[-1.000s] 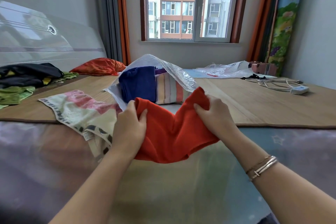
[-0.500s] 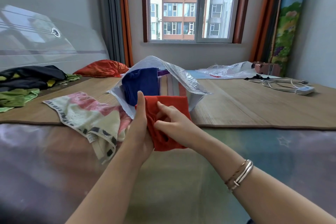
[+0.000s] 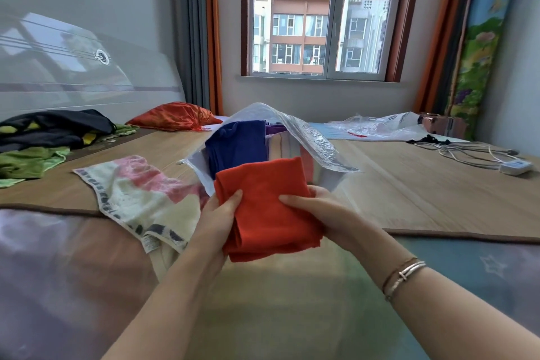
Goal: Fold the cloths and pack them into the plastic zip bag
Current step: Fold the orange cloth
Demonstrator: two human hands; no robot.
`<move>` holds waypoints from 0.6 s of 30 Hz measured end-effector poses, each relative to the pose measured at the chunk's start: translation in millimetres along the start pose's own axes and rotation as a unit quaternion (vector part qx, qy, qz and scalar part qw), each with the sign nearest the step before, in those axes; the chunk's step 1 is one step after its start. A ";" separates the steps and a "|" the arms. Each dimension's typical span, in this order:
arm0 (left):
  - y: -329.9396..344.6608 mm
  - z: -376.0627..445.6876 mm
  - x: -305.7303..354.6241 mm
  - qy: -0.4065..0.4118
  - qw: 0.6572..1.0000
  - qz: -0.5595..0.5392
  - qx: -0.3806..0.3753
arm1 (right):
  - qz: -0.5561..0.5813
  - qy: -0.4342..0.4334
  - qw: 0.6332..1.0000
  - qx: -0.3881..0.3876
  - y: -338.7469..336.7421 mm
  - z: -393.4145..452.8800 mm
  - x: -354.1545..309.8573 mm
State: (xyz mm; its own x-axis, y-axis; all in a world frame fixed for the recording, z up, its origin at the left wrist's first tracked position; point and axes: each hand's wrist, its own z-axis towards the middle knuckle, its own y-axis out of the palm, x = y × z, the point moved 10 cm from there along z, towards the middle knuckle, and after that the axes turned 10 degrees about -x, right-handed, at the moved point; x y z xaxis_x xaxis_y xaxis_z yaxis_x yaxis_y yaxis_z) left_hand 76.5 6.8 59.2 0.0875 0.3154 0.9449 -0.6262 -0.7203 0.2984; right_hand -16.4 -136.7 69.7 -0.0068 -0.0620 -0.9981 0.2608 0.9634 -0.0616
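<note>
A folded red cloth (image 3: 263, 199) is held in front of me, just before the mouth of the clear plastic zip bag (image 3: 306, 137). My left hand (image 3: 217, 219) grips its left edge and my right hand (image 3: 315, 213) grips its right edge, thumbs on top. The bag stands open on the bed with a folded blue cloth (image 3: 236, 146) and a striped cloth (image 3: 285, 149) inside. A cream and pink towel (image 3: 140, 196) lies spread out to the left of the bag.
Dark and green clothes (image 3: 43, 137) are piled at the far left by the headboard. An orange pillow (image 3: 175, 115) lies behind the bag. Crumpled plastic (image 3: 377, 126) and a white cable with an adapter (image 3: 491, 159) lie at the right on the woven mat (image 3: 423, 190).
The red cloth went from stretched wide between my hands to folded into a compact rectangle. Both hands now hold it by its sides, close to the bag's mouth.
</note>
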 end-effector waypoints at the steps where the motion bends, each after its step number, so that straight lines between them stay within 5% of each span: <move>1: -2.6 13.1 2.6 0.011 0.999 0.028 0.011 | -0.010 -0.012 0.999 0.036 -8.0 14.1 -3.0; 7: 8.8 121.4 24.7 0.049 0.976 0.209 0.037 | -0.073 -0.088 0.965 0.237 -65.4 118.5 -33.0; 11: 21.1 181.6 14.3 0.062 0.951 0.302 0.036 | -0.140 -0.095 0.910 0.378 -111.6 168.0 -50.9; 14: 16.4 209.2 -14.6 0.050 0.874 0.482 0.036 | -0.169 -0.137 0.881 0.421 -132.3 203.8 -67.7; 16: 10.9 217.7 -42.8 0.035 0.792 0.609 0.020 | -0.291 -0.054 0.852 0.431 -136.5 224.7 -70.2; 18: 9.0 218.2 -63.4 0.042 0.738 0.673 0.006 | -0.435 0.029 0.778 0.452 -139.4 230.9 -75.1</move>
State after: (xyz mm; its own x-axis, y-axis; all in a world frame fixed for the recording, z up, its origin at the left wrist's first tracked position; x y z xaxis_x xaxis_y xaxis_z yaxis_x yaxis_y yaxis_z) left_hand 234.4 -154.5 31.3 -0.6570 -0.6545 0.3742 -0.0944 -0.4210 -0.9021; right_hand 170.6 -326.6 155.5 -0.5972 -0.5514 -0.5825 0.7053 -0.0152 -0.7087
